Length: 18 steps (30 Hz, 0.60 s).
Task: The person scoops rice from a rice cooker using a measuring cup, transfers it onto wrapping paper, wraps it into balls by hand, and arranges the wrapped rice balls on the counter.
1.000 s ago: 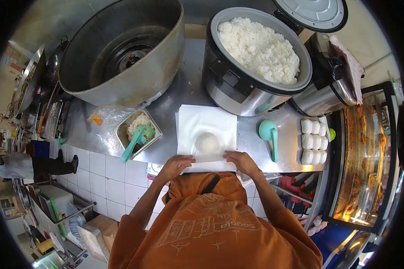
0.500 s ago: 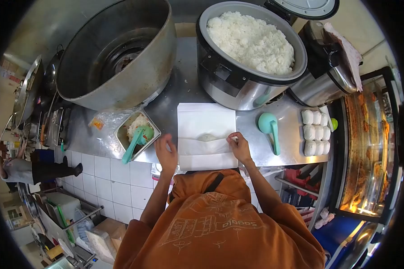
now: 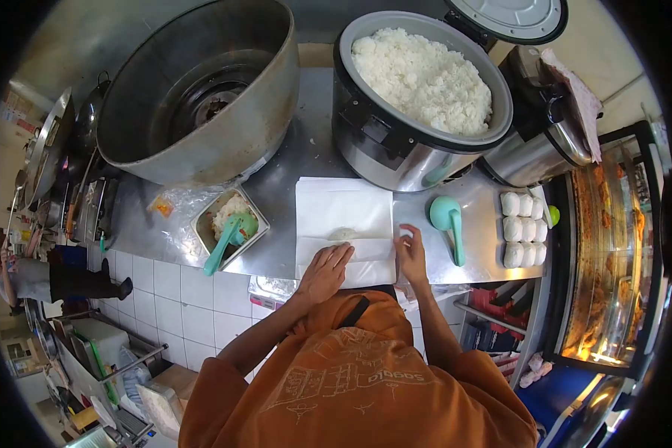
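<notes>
A stack of white wrapping paper (image 3: 343, 198) lies on the steel counter in front of me. On its top sheet sits a small mound of rice (image 3: 343, 234), partly covered by the folded near edge. My left hand (image 3: 325, 272) rests on that fold with its fingers stretched out, just below the mound. Beside the sheet's right edge is my right hand (image 3: 411, 256), fingers apart and holding nothing that I can see. A turquoise rice scoop (image 3: 446, 216) lies to the right. Another turquoise scoop (image 3: 235, 231) rests in a square metal container (image 3: 255, 240) of food at the left.
A large rice cooker (image 3: 396, 153) full of rice stands behind the paper, its lid raised. Left of it is a big metal pot (image 3: 224, 123). Several white wrapped packets (image 3: 523, 229) sit at the right, near a glass display case (image 3: 608, 246). A person (image 3: 41, 280) stands far left.
My left hand has moved right, from beside the paper onto its folded edge. My right hand has let go of the fold and shifted slightly right.
</notes>
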Tool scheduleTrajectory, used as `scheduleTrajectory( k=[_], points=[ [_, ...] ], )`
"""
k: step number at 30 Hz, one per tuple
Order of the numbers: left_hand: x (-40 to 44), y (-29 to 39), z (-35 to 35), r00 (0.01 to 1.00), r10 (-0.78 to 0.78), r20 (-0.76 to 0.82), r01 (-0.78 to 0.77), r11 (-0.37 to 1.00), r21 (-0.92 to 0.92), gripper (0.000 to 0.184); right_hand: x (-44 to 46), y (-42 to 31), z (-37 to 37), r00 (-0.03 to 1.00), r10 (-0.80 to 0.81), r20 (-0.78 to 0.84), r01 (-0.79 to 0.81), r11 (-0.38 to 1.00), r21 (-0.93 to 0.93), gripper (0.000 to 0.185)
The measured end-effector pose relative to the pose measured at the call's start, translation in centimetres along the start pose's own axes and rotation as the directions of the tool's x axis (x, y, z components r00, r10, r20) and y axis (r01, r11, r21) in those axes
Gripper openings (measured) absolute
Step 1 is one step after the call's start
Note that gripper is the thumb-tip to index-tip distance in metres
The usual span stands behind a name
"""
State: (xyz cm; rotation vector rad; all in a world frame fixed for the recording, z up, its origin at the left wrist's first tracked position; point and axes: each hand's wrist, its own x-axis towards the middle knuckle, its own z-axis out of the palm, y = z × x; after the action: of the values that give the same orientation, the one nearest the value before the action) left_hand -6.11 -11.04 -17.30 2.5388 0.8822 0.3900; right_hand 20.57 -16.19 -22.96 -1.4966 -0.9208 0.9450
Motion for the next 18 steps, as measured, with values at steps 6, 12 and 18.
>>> scheduleTrajectory(
  k=[6,12,18],
  points=[
    [0.1,-0.4,0.4,1.000,0.010,-0.018,-0.009,0.999,0.043,0.054,7.5,-2.7,3.4,0.998,-0.008,-0.055,0.000,0.988,-0.154,0.061],
    [0.5,-1.1,1.1,0.996,-0.013,-0.091,0.020,0.997,0.073,0.046,9.1,-5.0,2.8,0.991,-0.049,0.122,0.108,0.832,-0.544,0.074],
    [2.2,-2.0,2.0,0.986,-0.046,-0.158,0.044,0.999,-0.013,0.044,11.1,-7.7,5.7,0.881,-0.081,0.466,0.422,0.578,-0.698,0.044]
  ],
)
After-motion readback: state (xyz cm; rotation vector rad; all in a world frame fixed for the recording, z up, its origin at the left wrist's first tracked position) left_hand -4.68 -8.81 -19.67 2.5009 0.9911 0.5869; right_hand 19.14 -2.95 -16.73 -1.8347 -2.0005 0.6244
